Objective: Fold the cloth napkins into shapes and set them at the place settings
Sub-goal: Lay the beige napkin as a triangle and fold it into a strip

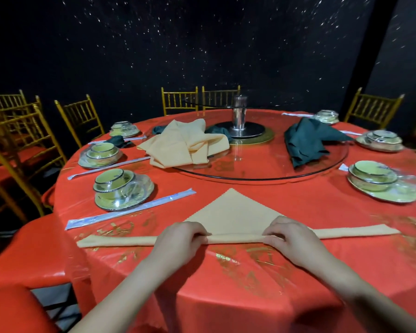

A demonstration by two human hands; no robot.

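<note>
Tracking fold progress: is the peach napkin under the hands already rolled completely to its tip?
No, the left hand and right hand grip only a rolled near edge of the peach napkin; its triangular tip lies flat.

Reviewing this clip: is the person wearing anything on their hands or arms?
No. The left hand and right hand are bare: no gloves, rings or watch show. The left forearm and right forearm are uncovered, no sleeves in view.
</note>
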